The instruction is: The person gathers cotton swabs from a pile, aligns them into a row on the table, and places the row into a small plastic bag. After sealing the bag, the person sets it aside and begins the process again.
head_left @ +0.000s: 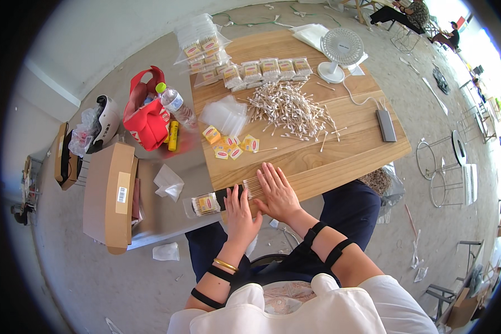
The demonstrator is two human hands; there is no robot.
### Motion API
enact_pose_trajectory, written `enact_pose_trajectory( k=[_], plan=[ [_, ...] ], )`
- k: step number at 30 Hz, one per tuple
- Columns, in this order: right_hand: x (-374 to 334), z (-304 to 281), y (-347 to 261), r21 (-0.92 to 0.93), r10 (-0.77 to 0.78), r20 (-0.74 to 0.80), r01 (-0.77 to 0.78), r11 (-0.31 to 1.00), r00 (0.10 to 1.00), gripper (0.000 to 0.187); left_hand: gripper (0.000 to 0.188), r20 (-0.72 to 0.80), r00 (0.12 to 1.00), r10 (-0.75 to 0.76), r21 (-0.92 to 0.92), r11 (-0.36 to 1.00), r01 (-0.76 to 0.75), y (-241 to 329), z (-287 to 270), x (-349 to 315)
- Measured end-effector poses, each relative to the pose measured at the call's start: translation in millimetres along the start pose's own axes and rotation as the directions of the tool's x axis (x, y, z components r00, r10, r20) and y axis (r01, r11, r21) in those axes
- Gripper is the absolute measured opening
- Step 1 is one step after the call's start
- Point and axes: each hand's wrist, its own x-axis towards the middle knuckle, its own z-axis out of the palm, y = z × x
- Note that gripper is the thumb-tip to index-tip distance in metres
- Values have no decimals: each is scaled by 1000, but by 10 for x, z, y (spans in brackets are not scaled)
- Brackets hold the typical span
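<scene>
Yellow cards [227,149] and heaped swabs [289,108] lie beyond left hand [241,216] and right hand [278,193], grips flat beside aligned swabs [253,188].

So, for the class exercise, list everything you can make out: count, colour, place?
Loose cotton swabs: uncountable, white-tipped, table pile
Swab row: one, pale, between hands
Bagged swab packs: many, white-yellow, mostly table's far edge
Wooden table: one, brown, centre
Plastic bags: stack, clear, table's left
Cards: several, yellow, near plastic bags
Fan: one, white, table's far right
Power bank: one, grey, table's right
Bottle: one, clear, left
Bag: one, red, beside bottle
Helmet: one, white-black, far left
Large box: one, brown, left
Seated people: two, dark trousers, background right
Left hand: one, bare, row's left end
Right hand: one, bare, row's right end
</scene>
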Motion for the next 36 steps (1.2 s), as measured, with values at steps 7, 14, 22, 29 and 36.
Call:
enact_pose_trajectory(
  k=[7, 14, 22, 29, 36],
  plan=[
    [0, -8, 14, 18, -5, -4, 5, 1000, 1000, 86, 77, 10, 1000, -14, -10, 1000, 14, 1, -13, 19],
    [5, -9, 7, 8, -3, -10, 3, 1000, 1000, 86, 76, -41, 999, -8, 4, 1000, 8, -18, -43, 102],
    [2, -32, 7, 24, -4, -15, 5, 1000, 1000, 85, 77, -6, 1000, -3, 38, 999, 3, -27, -64, 115],
    [28, 10, -4, 18, -21, -21, 21, 1000, 1000, 85, 76, 146, 989, 40, 223, 972, -72, -117, 47, 170],
    [-8, 61, 4, 30, 42, -16, -41, 999, 999, 74, 76, -36, 997, -63, 3, 998, 63, -148, -220, 165]
  ],
)
